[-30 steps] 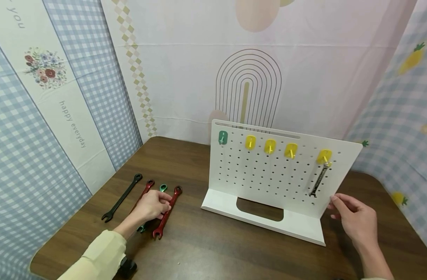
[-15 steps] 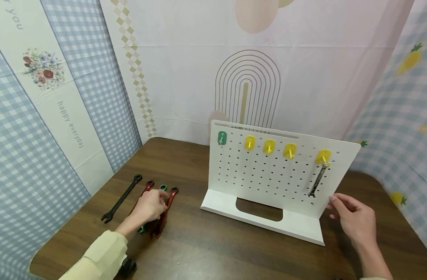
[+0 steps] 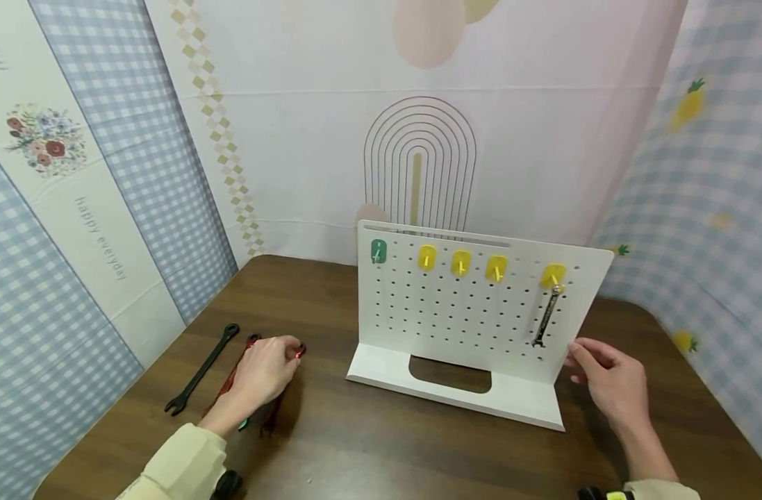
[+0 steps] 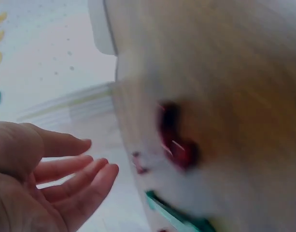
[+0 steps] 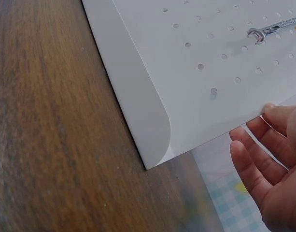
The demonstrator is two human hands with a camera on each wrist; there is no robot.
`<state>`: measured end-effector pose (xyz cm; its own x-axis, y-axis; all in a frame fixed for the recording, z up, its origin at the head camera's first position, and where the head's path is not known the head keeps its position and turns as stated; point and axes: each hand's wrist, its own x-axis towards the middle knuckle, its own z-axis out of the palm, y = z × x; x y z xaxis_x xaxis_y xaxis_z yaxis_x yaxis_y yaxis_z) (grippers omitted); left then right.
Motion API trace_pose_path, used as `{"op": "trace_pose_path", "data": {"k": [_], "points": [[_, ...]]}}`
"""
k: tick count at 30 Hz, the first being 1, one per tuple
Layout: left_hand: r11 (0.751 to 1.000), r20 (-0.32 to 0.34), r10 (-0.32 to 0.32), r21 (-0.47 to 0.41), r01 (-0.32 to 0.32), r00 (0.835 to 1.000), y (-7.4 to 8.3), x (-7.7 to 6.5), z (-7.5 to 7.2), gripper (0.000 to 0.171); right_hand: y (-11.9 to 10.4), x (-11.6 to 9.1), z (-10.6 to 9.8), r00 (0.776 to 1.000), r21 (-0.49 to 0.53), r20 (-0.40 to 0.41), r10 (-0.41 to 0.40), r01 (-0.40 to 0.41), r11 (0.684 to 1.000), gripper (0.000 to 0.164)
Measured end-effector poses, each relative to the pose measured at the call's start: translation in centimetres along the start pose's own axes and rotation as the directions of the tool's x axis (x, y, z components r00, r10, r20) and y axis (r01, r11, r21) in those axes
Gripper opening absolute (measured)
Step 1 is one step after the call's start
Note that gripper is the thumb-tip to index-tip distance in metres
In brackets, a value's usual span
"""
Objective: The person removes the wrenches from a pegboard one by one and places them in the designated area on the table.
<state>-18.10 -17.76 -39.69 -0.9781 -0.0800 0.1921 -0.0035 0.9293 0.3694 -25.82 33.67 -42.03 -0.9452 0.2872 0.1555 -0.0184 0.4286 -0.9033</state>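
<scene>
In the head view my left hand [image 3: 262,368] reaches over the wrenches on the left. A red wrench [image 3: 301,349] shows by its fingertips, mostly covered by the hand. The left wrist view has the fingers loosely curved with nothing visible between them; that red wrench [image 4: 180,152] is blurred beyond the fingertips. A green wrench [image 4: 176,216] lies beside it. Under the hand runs another red wrench [image 3: 227,382], and farther left lies a black wrench [image 3: 202,368]. My right hand [image 3: 612,382] pinches the right edge of the white pegboard [image 3: 449,316] between thumb and fingers.
On the pegboard are a green hook [image 3: 378,251] at the left and several yellow hooks [image 3: 427,257]. A silver wrench [image 3: 547,316] hangs from the rightmost yellow hook. The brown table [image 3: 368,444] ends at patterned cloth [image 3: 318,160] behind.
The red wrench nearest the board has shifted and turned under my left hand, which now covers more of it. My right hand keeps its place on the board; the head view has shifted slightly.
</scene>
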Motion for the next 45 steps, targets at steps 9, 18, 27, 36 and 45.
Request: {"op": "trace_pose_path", "data": {"k": [9,18,27,36,45], "points": [[0.952,-0.002,0.073,-0.298,-0.071,0.997,4.2,0.4,0.5,0.019,-0.2,0.0,0.0,1.0,-0.043,0.016,-0.015,0.015,0.999,0.042],[0.652,0.138,0.155,-0.758,0.003,0.978,8.0,1.2,1.7,0.026,0.0,-0.2,-0.2,1.0,-0.058,0.017,-0.01,0.011,0.998,0.042],[0.446,0.184,0.282,-0.894,0.041,0.942,11.9,2.7,3.0,0.033,-0.1,-0.3,-0.4,1.0,-0.055,0.015,-0.022,0.023,0.998,0.042],[0.351,0.206,0.345,-0.933,0.077,0.916,15.1,3.4,4.0,0.035,-0.2,-0.3,-0.2,1.0,-0.056,0.011,-0.017,0.017,0.998,0.04],[0.289,0.22,0.365,-0.95,0.115,0.904,17.2,4.0,4.8,0.035,-0.1,-0.3,-0.2,1.0,-0.049,0.016,-0.005,0.006,0.999,0.04]]}}
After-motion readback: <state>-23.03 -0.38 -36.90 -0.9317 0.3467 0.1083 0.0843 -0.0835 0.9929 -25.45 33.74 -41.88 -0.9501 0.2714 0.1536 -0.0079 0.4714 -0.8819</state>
